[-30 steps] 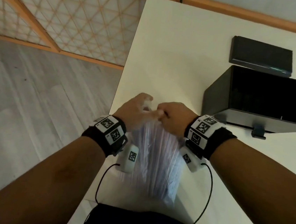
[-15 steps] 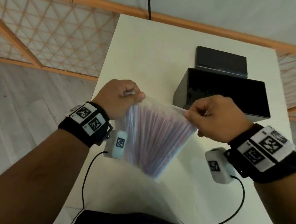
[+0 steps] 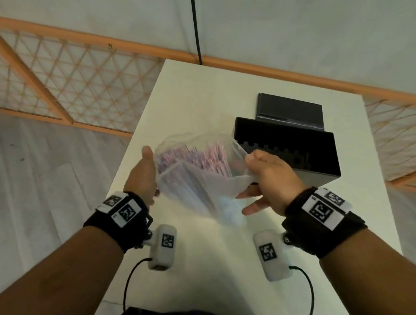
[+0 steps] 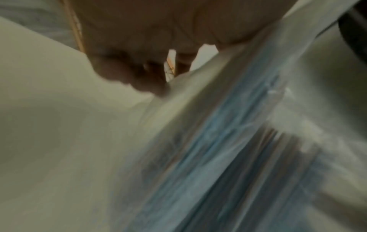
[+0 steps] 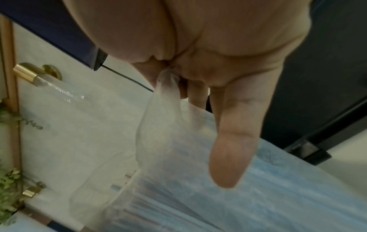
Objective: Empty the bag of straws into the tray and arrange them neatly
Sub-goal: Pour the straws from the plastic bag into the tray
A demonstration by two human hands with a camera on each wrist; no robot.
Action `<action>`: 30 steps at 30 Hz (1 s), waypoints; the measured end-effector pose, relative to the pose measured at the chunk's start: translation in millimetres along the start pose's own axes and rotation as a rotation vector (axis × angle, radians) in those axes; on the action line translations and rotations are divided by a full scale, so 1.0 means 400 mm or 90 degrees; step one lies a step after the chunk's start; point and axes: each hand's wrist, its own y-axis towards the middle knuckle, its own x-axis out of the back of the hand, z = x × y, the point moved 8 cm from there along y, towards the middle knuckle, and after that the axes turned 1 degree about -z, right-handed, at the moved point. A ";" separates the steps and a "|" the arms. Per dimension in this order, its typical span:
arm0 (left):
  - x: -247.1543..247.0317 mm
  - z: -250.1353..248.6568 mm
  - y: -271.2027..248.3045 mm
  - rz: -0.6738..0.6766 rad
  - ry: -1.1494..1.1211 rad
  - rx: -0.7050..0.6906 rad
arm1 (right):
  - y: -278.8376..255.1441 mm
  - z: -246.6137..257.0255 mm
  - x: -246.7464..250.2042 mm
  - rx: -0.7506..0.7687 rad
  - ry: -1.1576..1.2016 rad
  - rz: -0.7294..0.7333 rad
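A clear plastic bag [image 3: 199, 182] full of pink and blue straws [image 3: 196, 156] hangs above the white table [image 3: 195, 99], its mouth pulled wide open and facing away from me. My left hand [image 3: 143, 173] holds the bag's left side, thumb up along the rim; the left wrist view shows blurred curled fingers [image 4: 123, 73] against the bag [image 4: 228, 141]. My right hand [image 3: 266, 179] pinches the right rim, and that pinched plastic [image 5: 166, 81] shows between thumb and forefinger. The black tray [image 3: 312, 178] stands just behind the right hand, with no straws visible inside.
A flat black lid [image 3: 290, 109] lies behind the tray. A black cable [image 3: 194, 20] runs down the wall to the table's far edge. An orange lattice fence [image 3: 69, 78] borders the left; the table's left edge drops to grey floor [image 3: 31, 190].
The bag's top has been pulled apart and now gapes open. My hands have spread wider and the bag has tipped with its mouth away from me, near the tray.
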 end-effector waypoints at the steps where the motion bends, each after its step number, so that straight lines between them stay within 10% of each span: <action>1: -0.016 0.027 0.000 0.055 0.004 0.017 | 0.001 0.001 -0.008 0.000 -0.009 0.007; 8: -0.073 0.060 -0.047 0.275 -0.057 0.108 | 0.016 0.028 -0.087 0.023 -0.093 0.058; 20: 0.028 0.004 0.011 0.288 -0.193 0.099 | 0.098 0.110 -0.223 0.084 -0.051 0.099; 30: -0.096 -0.225 -0.022 0.405 -0.439 -0.081 | 0.090 0.321 -0.055 0.221 -0.037 -0.096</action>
